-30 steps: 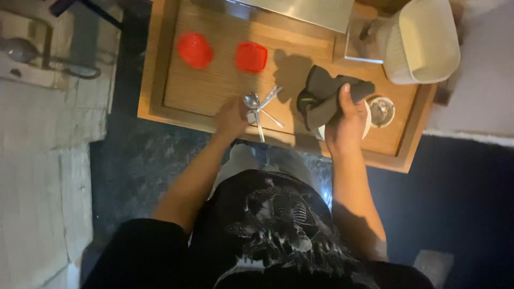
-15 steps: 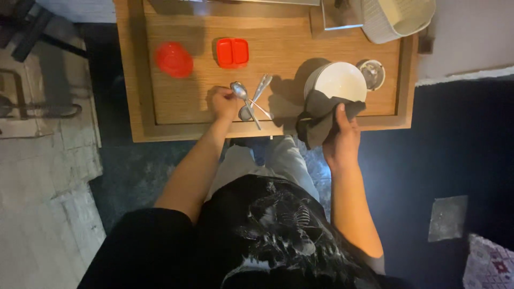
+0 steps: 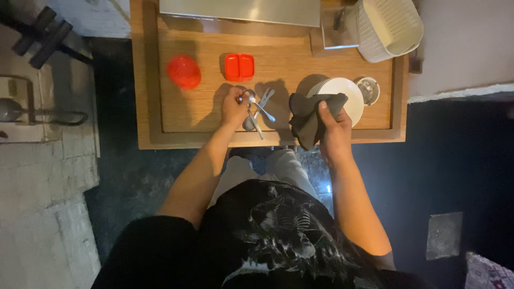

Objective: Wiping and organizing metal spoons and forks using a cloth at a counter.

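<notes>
My left hand (image 3: pixel 234 106) grips a bunch of metal spoons (image 3: pixel 257 109) that fan out over the wooden tray table (image 3: pixel 187 126). My right hand (image 3: pixel 333 130) clutches a dark grey cloth (image 3: pixel 309 119), which drapes over the near edge of a white plate (image 3: pixel 342 93). The plate lies flat on the wood, right of the spoons.
A red round bowl (image 3: pixel 183 71) and a red two-part dish (image 3: pixel 239 66) sit on the left of the wood. A small glass lid (image 3: pixel 368 89) lies beside the plate. A white basket (image 3: pixel 386 28) and a metal sheet (image 3: pixel 241 9) stand at the back.
The view has shifted and come closer. The cloth in my right hand has gone from covering the plate's near side to resting on its edge. My left hand keeps the spoons.
</notes>
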